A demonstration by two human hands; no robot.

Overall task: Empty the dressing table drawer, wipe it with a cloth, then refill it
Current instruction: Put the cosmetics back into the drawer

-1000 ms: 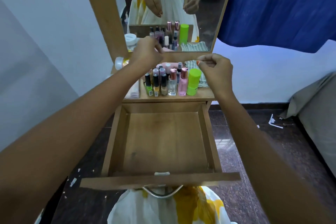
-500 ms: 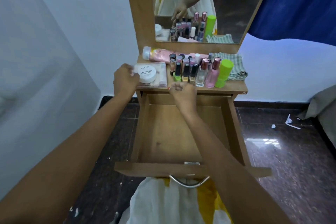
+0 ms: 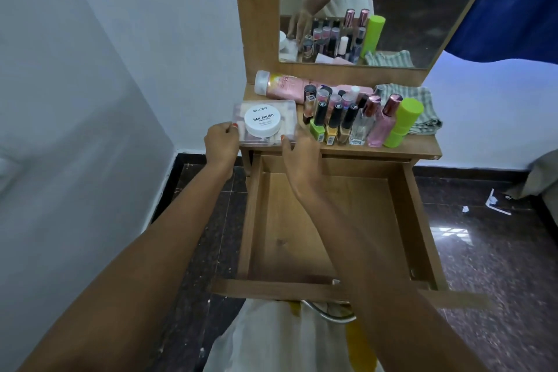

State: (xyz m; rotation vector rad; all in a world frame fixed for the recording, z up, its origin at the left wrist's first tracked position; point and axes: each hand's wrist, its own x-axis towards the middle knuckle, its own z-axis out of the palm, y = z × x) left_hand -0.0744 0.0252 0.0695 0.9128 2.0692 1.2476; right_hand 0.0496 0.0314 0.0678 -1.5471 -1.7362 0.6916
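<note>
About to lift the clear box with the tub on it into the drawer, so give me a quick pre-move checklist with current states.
1. Drawer open and bare inside: ok.
2. Left hand on the box's left edge: ok.
3. Right hand at the box's front right corner: ok; firm grip: cannot tell.
4. Tub sits loose on the box lid and may slide if tilted: not ok.
5. Bottles stand close to the box's right side: not ok, lift with care.
6. Drawer wiped: cannot tell.
</note>
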